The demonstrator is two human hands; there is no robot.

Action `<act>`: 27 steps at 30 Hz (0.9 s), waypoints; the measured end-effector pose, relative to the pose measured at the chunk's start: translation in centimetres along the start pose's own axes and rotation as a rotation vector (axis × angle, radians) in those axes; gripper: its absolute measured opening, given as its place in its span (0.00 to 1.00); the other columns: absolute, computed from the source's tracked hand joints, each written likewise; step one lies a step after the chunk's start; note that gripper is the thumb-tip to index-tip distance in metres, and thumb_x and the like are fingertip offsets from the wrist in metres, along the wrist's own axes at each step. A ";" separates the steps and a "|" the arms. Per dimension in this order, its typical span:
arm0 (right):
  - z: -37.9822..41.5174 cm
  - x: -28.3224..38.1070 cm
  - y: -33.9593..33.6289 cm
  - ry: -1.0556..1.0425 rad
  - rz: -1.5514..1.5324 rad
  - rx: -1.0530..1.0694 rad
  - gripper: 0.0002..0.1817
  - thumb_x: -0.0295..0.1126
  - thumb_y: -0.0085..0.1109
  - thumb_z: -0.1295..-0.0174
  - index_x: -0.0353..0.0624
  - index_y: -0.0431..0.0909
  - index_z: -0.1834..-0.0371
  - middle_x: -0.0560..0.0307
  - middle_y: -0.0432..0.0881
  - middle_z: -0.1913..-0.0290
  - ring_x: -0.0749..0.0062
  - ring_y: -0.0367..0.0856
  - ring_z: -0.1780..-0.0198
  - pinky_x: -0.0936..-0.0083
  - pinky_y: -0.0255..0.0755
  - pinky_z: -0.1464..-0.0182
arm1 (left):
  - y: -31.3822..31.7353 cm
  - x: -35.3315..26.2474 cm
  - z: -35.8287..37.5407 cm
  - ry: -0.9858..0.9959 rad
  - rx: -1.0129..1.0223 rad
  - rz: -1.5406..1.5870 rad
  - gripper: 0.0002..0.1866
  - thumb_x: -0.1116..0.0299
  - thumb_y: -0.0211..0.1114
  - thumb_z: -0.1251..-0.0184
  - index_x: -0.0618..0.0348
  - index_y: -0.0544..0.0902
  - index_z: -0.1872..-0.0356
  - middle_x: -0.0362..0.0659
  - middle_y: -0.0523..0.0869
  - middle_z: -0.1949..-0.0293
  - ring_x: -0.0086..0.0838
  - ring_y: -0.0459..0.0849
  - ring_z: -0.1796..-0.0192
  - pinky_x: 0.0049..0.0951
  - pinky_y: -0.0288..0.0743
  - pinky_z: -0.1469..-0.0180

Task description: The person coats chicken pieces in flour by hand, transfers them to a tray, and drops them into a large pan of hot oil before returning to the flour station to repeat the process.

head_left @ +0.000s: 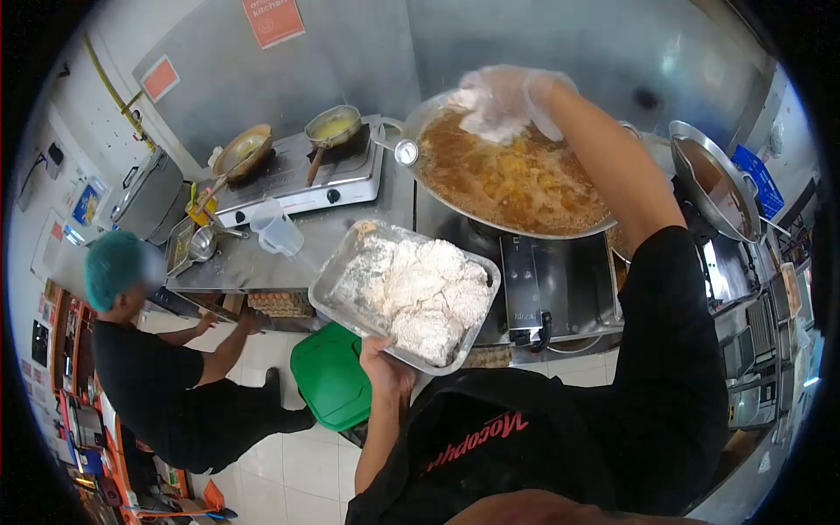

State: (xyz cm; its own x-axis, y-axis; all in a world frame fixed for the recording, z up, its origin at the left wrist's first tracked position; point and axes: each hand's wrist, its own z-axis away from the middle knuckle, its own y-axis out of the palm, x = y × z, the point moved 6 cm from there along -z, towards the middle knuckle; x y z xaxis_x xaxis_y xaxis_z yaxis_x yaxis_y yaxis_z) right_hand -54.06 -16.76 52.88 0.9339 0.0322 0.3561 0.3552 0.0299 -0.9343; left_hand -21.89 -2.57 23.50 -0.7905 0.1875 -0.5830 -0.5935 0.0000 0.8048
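Observation:
My left hand [385, 372] grips the near edge of a metal tray [337, 302], which is tilted a little. Several flour-coated pieces of meat [429, 297] lie in it, with loose flour around them. In a clear plastic glove, my right hand [516, 94] is at the far side of a wide pan [455, 206] of bubbling brown oil [516, 179]. Its fingers are closed on a white flour-coated piece of meat [492, 129], whose lower part meets the oil. A round dial thermometer [406, 152] sits at the pan's left rim.
A two-burner stove [359, 179] on the left carries two small pans. Beside it stand a clear plastic jug [276, 229] and a metal ladle [203, 243]. Another large pan [713, 184] is at right. Below left, a co-worker [157, 350] stands near a green bin lid [328, 376].

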 end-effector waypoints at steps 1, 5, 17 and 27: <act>-0.9 -2.0 0.5 -0.003 0.003 -0.008 0.42 0.35 0.72 0.36 0.47 0.65 0.17 0.39 0.81 0.32 0.50 0.83 0.35 0.65 0.76 0.26 | 0.0 0.0 0.2 -0.009 -0.026 -0.013 0.41 0.68 0.58 0.46 0.63 0.69 0.25 0.53 0.78 0.29 0.54 0.76 0.27 0.58 0.66 0.21; -4.2 -7.7 3.4 -0.028 -0.127 0.013 0.47 0.34 0.72 0.36 0.52 0.59 0.14 0.40 0.80 0.30 0.50 0.83 0.35 0.64 0.75 0.25 | 0.1 0.1 0.3 -0.030 -0.074 -0.022 0.41 0.68 0.58 0.48 0.63 0.69 0.25 0.53 0.78 0.30 0.53 0.76 0.27 0.59 0.67 0.22; -7.9 -9.9 -3.0 -0.143 0.286 -0.443 0.25 0.26 0.61 0.34 0.44 0.78 0.32 0.48 0.82 0.34 0.54 0.81 0.38 0.63 0.76 0.30 | -1.0 0.5 0.1 -0.028 -0.062 0.039 0.45 0.70 0.60 0.50 0.65 0.65 0.22 0.55 0.77 0.29 0.54 0.75 0.27 0.57 0.67 0.22; 1.5 9.4 4.8 -0.606 -0.655 0.178 0.19 0.34 0.66 0.31 0.45 0.80 0.38 0.52 0.82 0.39 0.61 0.79 0.38 0.64 0.74 0.34 | -1.2 0.1 -0.2 0.038 -0.093 0.020 0.46 0.75 0.57 0.52 0.63 0.61 0.22 0.57 0.75 0.29 0.54 0.77 0.28 0.58 0.73 0.24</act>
State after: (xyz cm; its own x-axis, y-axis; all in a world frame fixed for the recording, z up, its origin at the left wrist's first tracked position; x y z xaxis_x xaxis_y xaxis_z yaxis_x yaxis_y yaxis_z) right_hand -43.65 -14.81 51.77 0.3478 0.4724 0.8099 0.7490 0.3796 -0.5431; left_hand -21.30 -2.72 22.45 -0.8065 0.1493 -0.5721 -0.5876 -0.0952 0.8035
